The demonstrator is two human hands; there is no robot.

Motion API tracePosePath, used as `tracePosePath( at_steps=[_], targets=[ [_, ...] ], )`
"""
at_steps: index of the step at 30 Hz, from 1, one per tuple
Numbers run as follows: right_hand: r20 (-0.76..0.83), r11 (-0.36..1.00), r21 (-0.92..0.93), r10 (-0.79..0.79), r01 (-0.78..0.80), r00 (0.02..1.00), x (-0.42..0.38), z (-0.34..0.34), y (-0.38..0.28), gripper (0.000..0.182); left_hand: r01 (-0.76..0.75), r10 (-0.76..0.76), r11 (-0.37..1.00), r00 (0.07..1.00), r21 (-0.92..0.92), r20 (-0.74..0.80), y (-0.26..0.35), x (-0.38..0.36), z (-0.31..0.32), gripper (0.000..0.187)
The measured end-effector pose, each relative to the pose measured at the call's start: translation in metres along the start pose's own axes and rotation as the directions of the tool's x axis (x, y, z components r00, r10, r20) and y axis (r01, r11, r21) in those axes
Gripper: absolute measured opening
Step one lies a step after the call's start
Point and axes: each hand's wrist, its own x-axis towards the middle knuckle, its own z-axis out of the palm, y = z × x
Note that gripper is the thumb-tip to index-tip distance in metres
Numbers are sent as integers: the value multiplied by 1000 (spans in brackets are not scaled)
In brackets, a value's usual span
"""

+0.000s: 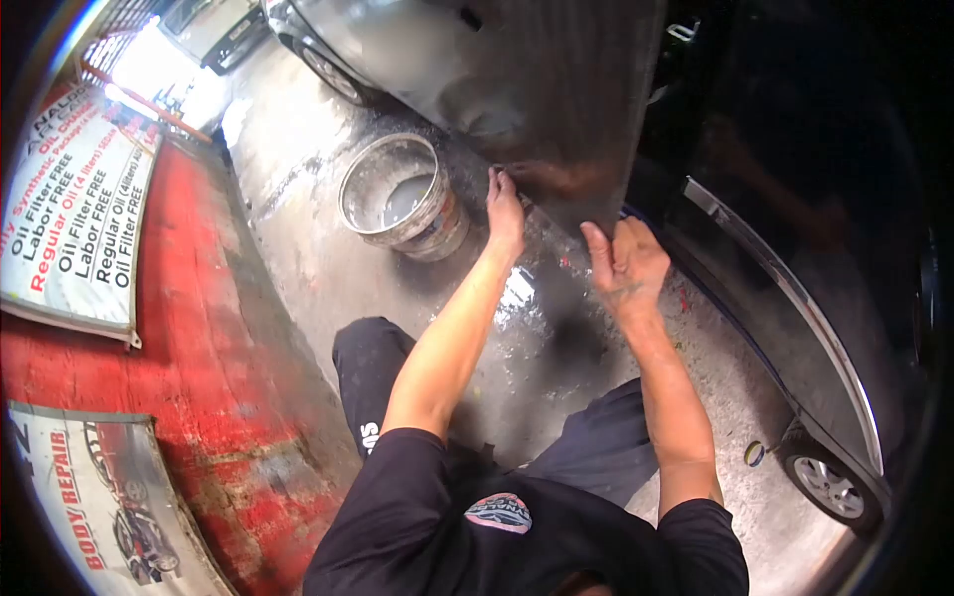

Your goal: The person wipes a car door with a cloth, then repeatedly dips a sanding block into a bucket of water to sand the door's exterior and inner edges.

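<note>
A dull grey car door (556, 89) hangs over the wet floor, its lower edge in front of me. My left hand (505, 217) is at that lower edge, with the fingers close together and the tips against it. Further right, my right hand (632, 260) is closed at the door's bottom corner, thumb raised and fingers curled. The palm sides are hidden, so anything small under the fingers cannot be seen. A dirty white bucket (445, 236) with cloudy liquid in it stands on the floor just left of my left hand.
A dark car body with a bright sill strip (795, 268) fills the right side, above a wheel (833, 489). A small round object (755, 454) lies near it. On the left runs a red wall (214, 397) with banners (84, 219). Another vehicle (221, 35) stands behind.
</note>
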Motion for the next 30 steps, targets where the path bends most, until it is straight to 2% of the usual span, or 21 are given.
tracePosePath(
  at_steps=[3,4,5,7,8,9,10,11,13,14,16,17,19,20,21,23,24,25,26,29,30],
  targets=[
    [34,1000,-1,8,-8,999,-3,-3,-10,37,85,-86,996,991,17,101,2,4,-21,64],
    [50,1000,-23,19,-18,999,-7,-1,-10,38,71,-72,997,990,20,121,0,6,-25,64],
    [32,999,-33,15,-14,999,-6,-4,-15,38,71,-73,997,992,19,102,2,3,-26,64],
    [124,999,-41,31,-26,992,-5,-13,-25,39,72,-72,997,992,5,99,0,-2,-29,63],
    [251,996,-74,69,-52,966,-3,-25,-29,34,67,-67,998,997,-18,35,1,-5,-28,53],
    [242,995,-92,67,-46,968,7,-36,-35,34,66,-67,997,997,-38,-28,3,-8,-27,44],
    [140,989,109,80,-96,987,23,-47,-38,33,73,-73,996,997,-46,-7,6,-12,-26,44],
    [40,944,308,114,-121,993,38,-59,-42,38,61,-59,997,998,-56,28,10,-16,-28,50],
    [-23,895,434,127,-104,992,76,-78,-50,70,39,-33,997,995,-67,93,17,-28,-32,66],
    [-35,901,419,135,-108,990,89,-81,-53,70,57,-56,997,998,-42,28,27,-37,-27,66],
    [201,807,540,151,-238,968,107,-84,-66,95,48,-48,999,998,-6,48,41,-51,-24,65],
    [181,818,529,151,-225,972,108,-80,-73,95,28,-29,999,999,20,46,49,-55,-21,65],
    [173,940,331,23,-81,985,106,-60,-83,104,11,-12,1000,997,6,77,63,-71,-20,65],
    [198,916,367,93,-162,976,102,-56,-94,106,5,-4,1000,997,-2,82,65,-74,-19,66],
    [197,924,349,89,-155,976,101,-46,-92,106,10,-8,1000,995,-18,95,53,-61,-23,66],
    [80,856,484,165,-183,983,98,-23,-90,105,-174,160,976,981,133,114,22,-38,-34,68],
    [105,775,573,254,-267,962,96,-19,-95,98,-149,137,982,985,119,102,16,-41,-38,68],
    [137,638,710,289,-298,947,91,-18,-101,81,-265,242,936,963,230,122,10,-42,-36,68],
    [133,636,696,342,-333,930,91,-18,-109,70,-367,337,867,930,337,148,13,-49,-31,68],
    [71,692,622,415,-366,907,87,-14,-119,45,-349,337,876,937,334,95,0,-54,-28,67],
    [37,717,605,409,-347,912,85,-11,-116,44,-333,322,882,943,333,90,1,-59,-31,67]
  ],
)
